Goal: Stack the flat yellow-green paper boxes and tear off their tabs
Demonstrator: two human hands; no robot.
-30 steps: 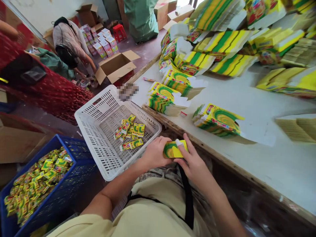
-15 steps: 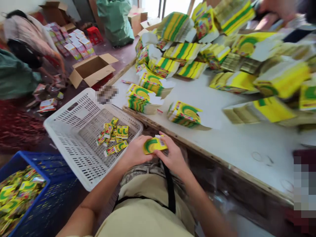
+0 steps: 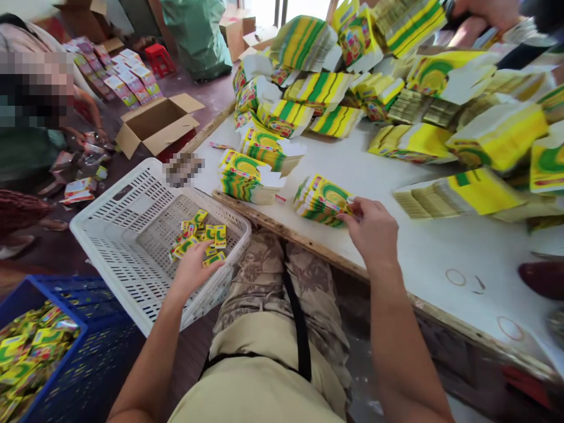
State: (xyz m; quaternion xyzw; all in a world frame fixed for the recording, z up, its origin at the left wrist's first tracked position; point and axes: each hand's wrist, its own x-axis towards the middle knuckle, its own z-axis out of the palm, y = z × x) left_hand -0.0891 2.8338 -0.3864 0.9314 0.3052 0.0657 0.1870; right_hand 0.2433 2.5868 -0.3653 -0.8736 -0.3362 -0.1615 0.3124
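Observation:
Over the white crate point(image 3: 156, 299), my left hand point(image 3: 194, 271) is open, its thumb apart from its fingers, above several small yellow-green boxes point(image 3: 215, 235) on the crate floor. My right hand point(image 3: 372, 232) pinches the right end of a stack of flat yellow-green cartons point(image 3: 324, 197) near the front edge of the white table point(image 3: 423, 258). Two more carton stacks point(image 3: 242, 173) stand to the left of that one, close to the table's wooden edge.
Many carton bundles point(image 3: 436, 141) are heaped across the table's back and right. A blue crate point(image 3: 92, 323) of small boxes stands at lower left. Beyond are an open cardboard box point(image 3: 158, 123), a green sack point(image 3: 198, 35) and a person's arm point(image 3: 90, 108) at left.
My hands have parted. The left moved over the white crate and no longer holds the small yellow box; the right moved up and right onto the carton stack.

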